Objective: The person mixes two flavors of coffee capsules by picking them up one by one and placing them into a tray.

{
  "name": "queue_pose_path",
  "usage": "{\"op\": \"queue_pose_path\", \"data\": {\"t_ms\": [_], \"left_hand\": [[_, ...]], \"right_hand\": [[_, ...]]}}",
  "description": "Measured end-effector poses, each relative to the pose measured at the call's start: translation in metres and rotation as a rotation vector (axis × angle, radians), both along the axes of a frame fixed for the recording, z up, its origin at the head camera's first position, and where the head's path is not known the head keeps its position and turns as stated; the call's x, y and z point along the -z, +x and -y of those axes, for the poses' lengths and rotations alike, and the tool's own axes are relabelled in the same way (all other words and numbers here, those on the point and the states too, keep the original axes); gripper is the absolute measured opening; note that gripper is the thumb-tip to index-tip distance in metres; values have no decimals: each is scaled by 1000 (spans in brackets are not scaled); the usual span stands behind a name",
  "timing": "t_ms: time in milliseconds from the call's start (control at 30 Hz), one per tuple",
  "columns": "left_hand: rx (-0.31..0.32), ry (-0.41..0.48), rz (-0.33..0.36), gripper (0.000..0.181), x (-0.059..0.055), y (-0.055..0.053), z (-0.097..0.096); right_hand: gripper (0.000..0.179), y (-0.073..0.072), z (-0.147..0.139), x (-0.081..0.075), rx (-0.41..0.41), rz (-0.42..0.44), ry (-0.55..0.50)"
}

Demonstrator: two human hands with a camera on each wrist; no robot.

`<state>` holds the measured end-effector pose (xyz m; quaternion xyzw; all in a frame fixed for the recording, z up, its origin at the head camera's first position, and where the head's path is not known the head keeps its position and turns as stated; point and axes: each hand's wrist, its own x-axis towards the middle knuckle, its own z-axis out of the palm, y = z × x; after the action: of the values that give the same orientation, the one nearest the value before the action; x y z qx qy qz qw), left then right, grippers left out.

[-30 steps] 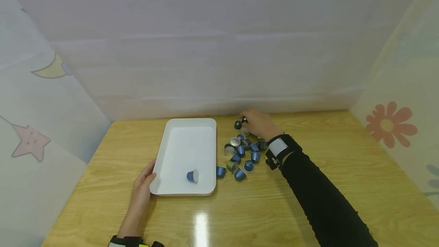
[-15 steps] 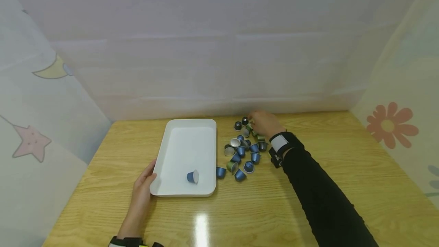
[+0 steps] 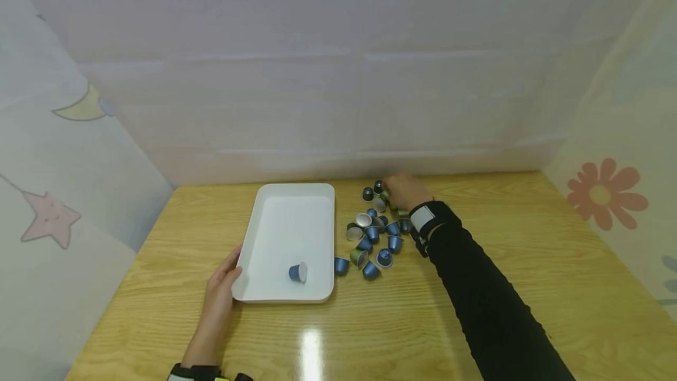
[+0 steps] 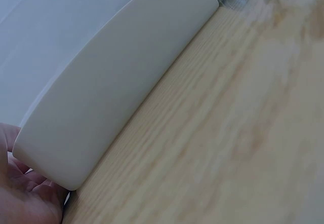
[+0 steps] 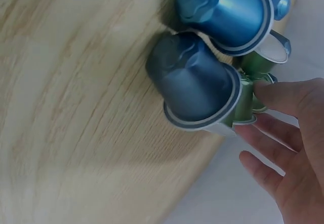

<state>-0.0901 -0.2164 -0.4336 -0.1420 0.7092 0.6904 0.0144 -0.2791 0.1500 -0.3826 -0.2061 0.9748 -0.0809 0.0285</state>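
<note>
My left hand [image 3: 218, 290] holds the near left corner of a white tray [image 3: 282, 216], thumb at the rim and fingers curled against the outer wall [image 4: 111, 82]. Inside the tray a blue coffee capsule [image 3: 294, 273] lies on its side. At the far right of a loose pile, my right hand [image 3: 407, 191] reaches down. Its thumb and forefinger pinch a green coffee capsule [image 5: 244, 101] in the right wrist view. Beside it are another green capsule [image 5: 259, 64], a dark blue-grey capsule [image 5: 192, 82] and a bright blue capsule [image 5: 228, 13].
Right of the tray, several blue, green and dark capsules lie scattered on the wooden table [image 3: 476, 216]. One blue capsule [image 3: 341, 266] sits against the tray's right side. Two black capsules [image 3: 367, 194] stand at the back, near the white wall covering [image 3: 317, 134].
My right hand has moved slightly right, off a black capsule at the back and onto the green ones. The left hand and the tray have kept their place.
</note>
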Motion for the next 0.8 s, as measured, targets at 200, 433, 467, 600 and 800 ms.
{"op": "queue_pose_path", "data": {"t_ms": [200, 433, 467, 600, 800], "left_hand": [[-2, 11, -4, 49, 1, 1, 0], [5, 2, -8, 48, 1, 2, -1], [6, 2, -9, 48, 1, 2, -1], [2, 4, -11, 48, 1, 3, 0], [-1, 4, -13, 48, 0, 5, 1]], "right_hand": [[28, 0, -2, 7, -23, -120, 51], [32, 0, -4, 14, -10, -112, 71], [32, 0, -4, 14, -9, -109, 71], [33, 1, -4, 14, -10, -108, 81], [32, 0, -3, 14, -20, -104, 76]]}}
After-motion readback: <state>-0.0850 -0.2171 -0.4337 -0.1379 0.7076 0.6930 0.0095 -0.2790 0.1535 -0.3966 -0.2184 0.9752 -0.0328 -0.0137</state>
